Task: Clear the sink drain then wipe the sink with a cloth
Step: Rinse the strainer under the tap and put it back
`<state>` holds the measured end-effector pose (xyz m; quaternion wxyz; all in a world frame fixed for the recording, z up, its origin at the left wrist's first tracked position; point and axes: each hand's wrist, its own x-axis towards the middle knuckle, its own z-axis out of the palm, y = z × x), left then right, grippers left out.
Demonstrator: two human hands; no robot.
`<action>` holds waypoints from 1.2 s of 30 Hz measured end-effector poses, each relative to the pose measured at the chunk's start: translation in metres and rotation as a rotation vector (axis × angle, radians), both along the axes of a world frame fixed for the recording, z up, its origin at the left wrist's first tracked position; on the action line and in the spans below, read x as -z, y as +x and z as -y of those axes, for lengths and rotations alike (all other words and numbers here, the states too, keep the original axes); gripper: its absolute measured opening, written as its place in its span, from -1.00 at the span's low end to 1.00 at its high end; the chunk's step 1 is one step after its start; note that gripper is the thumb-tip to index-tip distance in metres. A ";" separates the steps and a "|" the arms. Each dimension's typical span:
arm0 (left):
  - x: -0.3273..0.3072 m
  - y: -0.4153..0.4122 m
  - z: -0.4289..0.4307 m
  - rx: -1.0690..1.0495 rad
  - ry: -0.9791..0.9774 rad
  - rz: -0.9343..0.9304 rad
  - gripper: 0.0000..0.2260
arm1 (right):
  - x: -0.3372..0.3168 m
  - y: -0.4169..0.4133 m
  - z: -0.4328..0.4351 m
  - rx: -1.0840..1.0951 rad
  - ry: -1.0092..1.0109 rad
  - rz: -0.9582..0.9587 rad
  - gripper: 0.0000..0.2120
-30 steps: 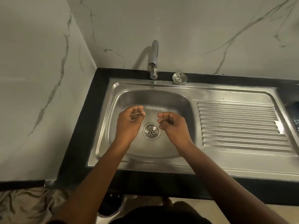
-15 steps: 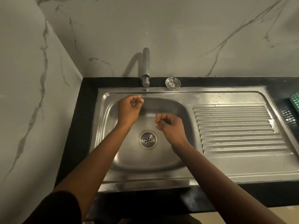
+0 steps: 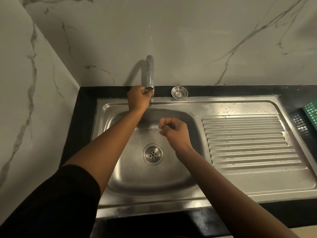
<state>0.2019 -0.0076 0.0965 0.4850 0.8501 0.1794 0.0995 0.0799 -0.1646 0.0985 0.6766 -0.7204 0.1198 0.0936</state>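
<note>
At the upper centre of the frame the left hand (image 3: 139,98) has its grip closed around the base of the tap (image 3: 149,73), while the right hand (image 3: 175,132) hovers loosely curled and empty over the sink (image 3: 120,194), just above the drain (image 3: 152,154) at centre, its strainer (image 3: 179,93) lying on the counter (image 3: 82,107) rim.

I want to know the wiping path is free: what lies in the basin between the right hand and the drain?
Nothing but bare wet steel: in the head view, only water droplets dot the basin floor between the right hand and the drain.
</note>
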 end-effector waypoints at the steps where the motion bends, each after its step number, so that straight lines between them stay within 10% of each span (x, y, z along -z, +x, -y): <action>1: 0.000 0.001 0.001 -0.021 -0.003 0.014 -0.66 | 0.001 0.002 0.001 0.003 -0.001 0.001 -0.90; 24: 0.026 -0.035 -0.031 0.019 -0.195 -0.034 -0.84 | 0.035 0.126 0.033 0.456 0.232 -0.251 -0.91; 36: 0.036 -0.106 -0.028 -0.067 -0.361 -0.085 -0.80 | 0.041 0.175 0.044 0.539 0.030 -0.438 -0.76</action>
